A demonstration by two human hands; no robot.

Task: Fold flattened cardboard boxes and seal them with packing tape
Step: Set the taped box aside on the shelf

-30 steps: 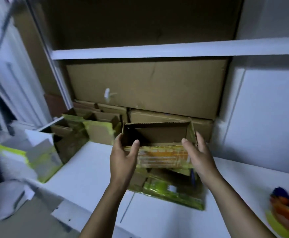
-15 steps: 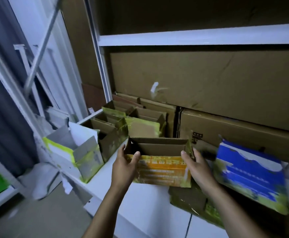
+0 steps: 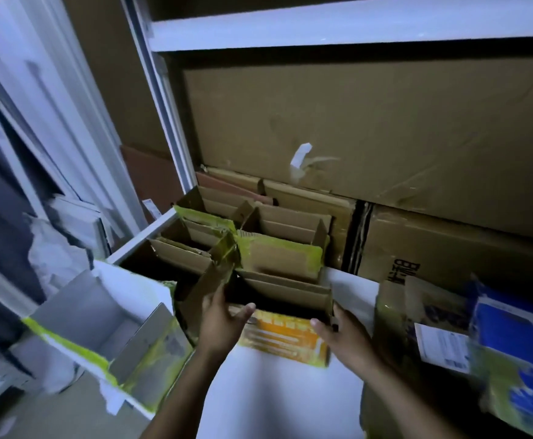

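1. Both hands hold the orange-and-yellow printed cardboard box (image 3: 282, 339) on the near middle of the white tabletop (image 3: 274, 400). The left hand (image 3: 224, 324) clasps its left end, the right hand (image 3: 344, 340) its right end.
2. The box stands squared, its top open and its inside dark. It looks formed and ready to park; the next move would be to let go and fetch a flat one.
3. To the left, the grey-white open box with yellow-green tape (image 3: 100, 321) shows nothing inside.
4. Farther back, the brown open boxes edged in yellow-green tape (image 3: 277, 258) seem empty.
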